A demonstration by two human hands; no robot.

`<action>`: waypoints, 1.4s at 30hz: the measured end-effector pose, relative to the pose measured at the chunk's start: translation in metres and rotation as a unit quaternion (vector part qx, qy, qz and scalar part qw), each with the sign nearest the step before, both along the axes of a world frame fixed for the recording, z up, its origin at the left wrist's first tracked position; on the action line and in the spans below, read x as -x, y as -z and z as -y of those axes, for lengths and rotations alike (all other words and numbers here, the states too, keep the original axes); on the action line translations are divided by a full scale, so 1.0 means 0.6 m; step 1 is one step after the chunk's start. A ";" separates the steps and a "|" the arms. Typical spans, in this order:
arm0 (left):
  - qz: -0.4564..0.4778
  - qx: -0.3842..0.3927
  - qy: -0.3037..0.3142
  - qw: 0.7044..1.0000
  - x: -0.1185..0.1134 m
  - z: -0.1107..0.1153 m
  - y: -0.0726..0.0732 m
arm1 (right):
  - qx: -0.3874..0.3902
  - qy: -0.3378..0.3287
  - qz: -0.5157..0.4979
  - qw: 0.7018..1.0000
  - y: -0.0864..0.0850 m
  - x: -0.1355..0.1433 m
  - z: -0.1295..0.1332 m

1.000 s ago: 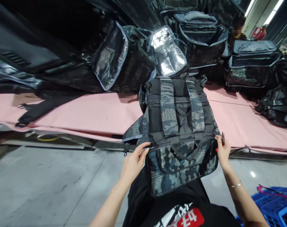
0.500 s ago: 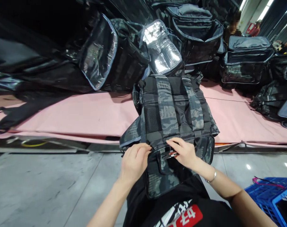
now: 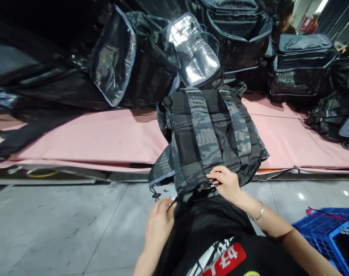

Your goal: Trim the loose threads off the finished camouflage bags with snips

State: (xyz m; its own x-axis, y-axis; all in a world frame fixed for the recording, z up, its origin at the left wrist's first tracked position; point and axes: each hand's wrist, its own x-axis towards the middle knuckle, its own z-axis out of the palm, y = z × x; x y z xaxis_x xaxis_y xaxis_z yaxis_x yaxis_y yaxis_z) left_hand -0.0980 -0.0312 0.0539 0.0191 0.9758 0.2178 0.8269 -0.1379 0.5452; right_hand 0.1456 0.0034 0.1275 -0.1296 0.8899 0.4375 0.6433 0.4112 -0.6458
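A black and grey camouflage backpack (image 3: 188,147) lies on the pink-covered table, its shoulder straps (image 3: 204,126) facing up and its lower end towards me. At that lower edge my right hand (image 3: 228,186) is closed around small metal scissors (image 3: 207,187), their blades pointing left and partly lost against the dark fabric. Below the bag's lower left corner, my left hand (image 3: 160,220) is closed in a pinch on a thin dark strap or cord; its exact kind is unclear. A side flap (image 3: 163,170) with a dangling cord toggle (image 3: 155,195) sticks out left.
Along the back of the pink table (image 3: 117,138) stand several open bags, one showing a silver lining (image 3: 193,50). Another dark bag (image 3: 325,113) lies at the right. A blue plastic crate (image 3: 321,234) is on the floor at lower right. A person (image 3: 286,28) is at the back.
My left hand has moved down and left, away from the bag's lower edge. The camouflage panels hanging below that edge have mostly gone from sight. My right hand keeps the scissors near the edge.
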 end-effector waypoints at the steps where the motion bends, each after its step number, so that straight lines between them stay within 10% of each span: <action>1: 0.035 -0.037 -0.021 0.998 -0.008 -0.001 -0.015 | 0.006 0.013 -0.026 1.000 -0.005 -0.001 0.005; 4: 0.124 -0.123 -0.021 0.984 -0.035 -0.024 -0.079 | 0.058 0.060 -0.053 0.995 -0.027 -0.004 0.021; 10: 0.149 -0.041 0.110 0.982 -0.081 -0.087 -0.155 | 0.144 0.053 -0.031 0.988 -0.048 -0.005 0.042; 42: -0.086 -0.235 0.118 0.961 -0.106 -0.103 -0.152 | 0.141 0.000 0.073 0.987 -0.046 0.015 0.007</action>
